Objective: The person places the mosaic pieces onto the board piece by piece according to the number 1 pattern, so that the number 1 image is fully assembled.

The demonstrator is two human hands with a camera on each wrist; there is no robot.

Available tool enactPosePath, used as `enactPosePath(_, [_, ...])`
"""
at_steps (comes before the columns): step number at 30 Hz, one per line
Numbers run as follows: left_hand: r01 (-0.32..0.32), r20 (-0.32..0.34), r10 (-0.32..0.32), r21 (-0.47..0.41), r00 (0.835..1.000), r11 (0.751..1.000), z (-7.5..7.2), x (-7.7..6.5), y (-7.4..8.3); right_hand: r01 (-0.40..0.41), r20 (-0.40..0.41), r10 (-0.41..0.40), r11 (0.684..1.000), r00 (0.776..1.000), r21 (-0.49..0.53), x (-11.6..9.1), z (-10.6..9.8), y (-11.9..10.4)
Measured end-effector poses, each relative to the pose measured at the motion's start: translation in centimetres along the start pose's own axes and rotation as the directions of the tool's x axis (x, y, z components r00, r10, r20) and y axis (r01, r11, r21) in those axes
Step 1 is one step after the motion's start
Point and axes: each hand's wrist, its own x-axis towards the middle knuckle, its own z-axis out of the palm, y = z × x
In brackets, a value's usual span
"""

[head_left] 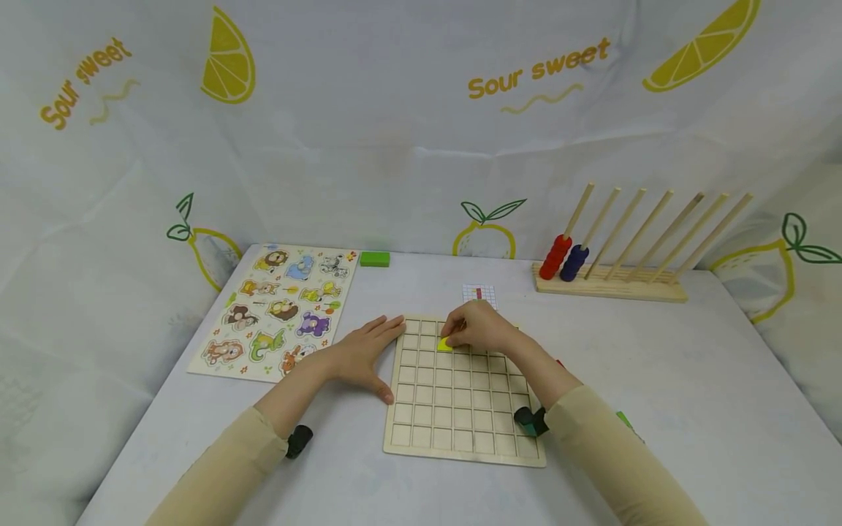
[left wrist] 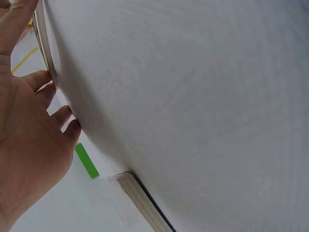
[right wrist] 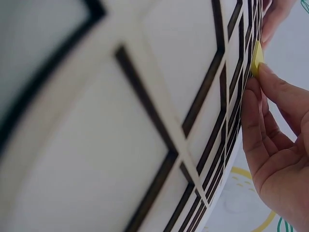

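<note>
A wooden grid board (head_left: 463, 420) with square recesses lies flat on the table before me. My right hand (head_left: 483, 327) pinches a small yellow piece (head_left: 444, 344) over the upper cells, left of the board's middle. In the right wrist view, the thumb touches the yellow piece (right wrist: 257, 58), which stands tilted close against the grid. My left hand (head_left: 358, 358) lies with fingers spread along the board's left side, thumb and fingertips at its edge. The left wrist view shows those fingertips (left wrist: 75, 128) low by the table; this hand holds nothing.
An animal puzzle board (head_left: 276, 292) lies at the left, a green block (head_left: 375, 259) behind it. A small gridded card (head_left: 479, 294) sits beyond the right hand. At the back right stands a pegged wooden rack (head_left: 612, 286) with red and blue beads. A green piece (head_left: 623, 418) shows beside the right sleeve.
</note>
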Motion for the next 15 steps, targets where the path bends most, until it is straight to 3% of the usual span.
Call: enactPosePath(15, [0.001, 0.003, -0.001, -0.005, 1.000, 1.000, 0.09, -0.05, 0.08, 0.003, -0.007, -0.003, 1.000, 1.000, -0.012, -0.13, -0.12, -0.18])
